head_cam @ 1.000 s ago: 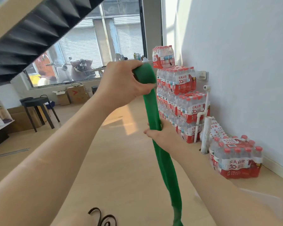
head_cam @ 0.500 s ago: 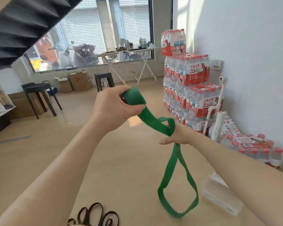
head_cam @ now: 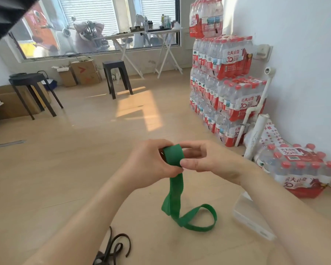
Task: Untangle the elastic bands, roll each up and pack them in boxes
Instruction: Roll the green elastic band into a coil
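The left hand (head_cam: 149, 163) and right hand (head_cam: 204, 159) both pinch the folded top of the green band (head_cam: 173, 155), whose tail lies left of the clear box (head_cam: 250, 215); a loose pinch could let the springy roll unwind.

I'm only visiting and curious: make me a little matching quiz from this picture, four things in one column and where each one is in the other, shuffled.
1 green band
2 dark bands
3 clear box
4 stack of bottle packs

A piled high by the white wall
B flat on the floor, lower right
C gripped by the left hand and right hand
D tangled on the floor, bottom edge

Pairs: 1-C, 2-D, 3-B, 4-A
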### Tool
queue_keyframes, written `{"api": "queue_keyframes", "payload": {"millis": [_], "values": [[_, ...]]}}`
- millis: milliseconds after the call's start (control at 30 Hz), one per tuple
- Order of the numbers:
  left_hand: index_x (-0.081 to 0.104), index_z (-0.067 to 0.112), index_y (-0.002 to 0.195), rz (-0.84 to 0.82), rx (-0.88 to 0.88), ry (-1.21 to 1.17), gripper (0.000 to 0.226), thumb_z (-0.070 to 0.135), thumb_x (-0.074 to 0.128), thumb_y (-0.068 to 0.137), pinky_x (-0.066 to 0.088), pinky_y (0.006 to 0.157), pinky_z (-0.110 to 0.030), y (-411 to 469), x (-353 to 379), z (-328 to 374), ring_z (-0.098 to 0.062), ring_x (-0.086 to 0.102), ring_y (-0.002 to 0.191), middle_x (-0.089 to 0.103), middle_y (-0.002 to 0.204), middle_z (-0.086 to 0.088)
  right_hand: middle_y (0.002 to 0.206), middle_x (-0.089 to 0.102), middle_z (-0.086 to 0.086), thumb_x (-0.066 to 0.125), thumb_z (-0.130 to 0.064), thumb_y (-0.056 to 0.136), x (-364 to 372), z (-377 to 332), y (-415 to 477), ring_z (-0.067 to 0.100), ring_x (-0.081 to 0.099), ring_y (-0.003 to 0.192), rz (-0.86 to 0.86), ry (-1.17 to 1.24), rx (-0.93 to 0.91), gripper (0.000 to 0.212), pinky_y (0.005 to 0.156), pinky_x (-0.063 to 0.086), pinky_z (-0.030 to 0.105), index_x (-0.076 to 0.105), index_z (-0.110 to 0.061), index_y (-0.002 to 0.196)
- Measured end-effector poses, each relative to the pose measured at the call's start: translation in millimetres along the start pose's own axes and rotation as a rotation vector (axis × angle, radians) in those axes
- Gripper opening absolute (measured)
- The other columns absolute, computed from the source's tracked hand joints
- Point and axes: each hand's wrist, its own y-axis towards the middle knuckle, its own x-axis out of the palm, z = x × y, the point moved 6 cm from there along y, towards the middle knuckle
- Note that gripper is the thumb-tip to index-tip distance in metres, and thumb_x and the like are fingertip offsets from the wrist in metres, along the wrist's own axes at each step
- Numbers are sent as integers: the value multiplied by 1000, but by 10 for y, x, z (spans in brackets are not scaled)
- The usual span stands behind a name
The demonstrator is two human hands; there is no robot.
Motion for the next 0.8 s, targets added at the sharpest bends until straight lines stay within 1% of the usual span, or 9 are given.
{"api": "queue_keyframes", "payload": {"millis": [100,233,300,400,533,600,667,733,800], "values": [[65,22,87,42,-15,28,29,25,82,63,53,65,-36,-14,30,-25,-17,61,69,66,75,-1,104,74,-9,76,-37,73,14,49,51,-2,64,90,62,-30,0,40,75,42,23,68,-34,113],[60,25,92,88,5,45,39,23,83,60,52,69,-33,-39,45,0,-13,59,73,64,78,6,104,73,-11,77,-38,73,42,38,21,-3,64,87,7,-8,19,43,78,46,26,68,-31,114],[56,28,93,84,20,62,42,22,82,61,51,71,-34,-41,89,11,-11,57,76,60,79,9,104,74,-6,78,-29,73,30,26,6,7,69,95,36,-25,-6,44,85,51,29,68,-26,115],[45,34,95,60,40,58,54,24,83,59,50,75,-41,-23,158,-3,-15,56,86,55,86,9,104,74,5,79,-5,74,10,17,-10,23,70,98,84,12,-70,43,84,56,33,67,-15,115],[45,35,107,-71,68,8,71,24,89,53,49,84,-40,-23,207,2,-13,51,94,49,97,7,102,74,7,78,3,73,6,38,-44,22,69,99,93,30,-96,45,81,56,30,66,-10,115],[47,40,118,-179,73,-3,76,24,89,57,47,93,-31,-59,195,-16,-5,48,105,46,110,10,102,74,5,79,4,72,16,52,-48,20,68,100,76,-4,-90,48,81,54,28,66,-12,116],[49,42,125,-251,67,-36,72,26,86,65,45,95,-21,-109,150,-29,3,46,111,46,119,13,103,73,6,80,6,70,19,67,-40,20,67,101,77,-37,-85,51,81,53,27,65,-12,115],[51,41,126,-264,53,-85,66,27,83,69,47,94,-18,-134,101,-18,3,52,108,52,119,13,104,73,6,81,8,67,20,74,-31,20,67,100,93,-29,-80,56,78,53,25,61,-12,115],[56,37,123,-250,22,-161,61,22,82,70,50,91,-21,-139,73,-6,-4,62,99,59,114,9,101,73,6,83,8,64,22,66,-34,17,68,93,118,-28,-81,61,74,51,22,55,-15,113]]}}
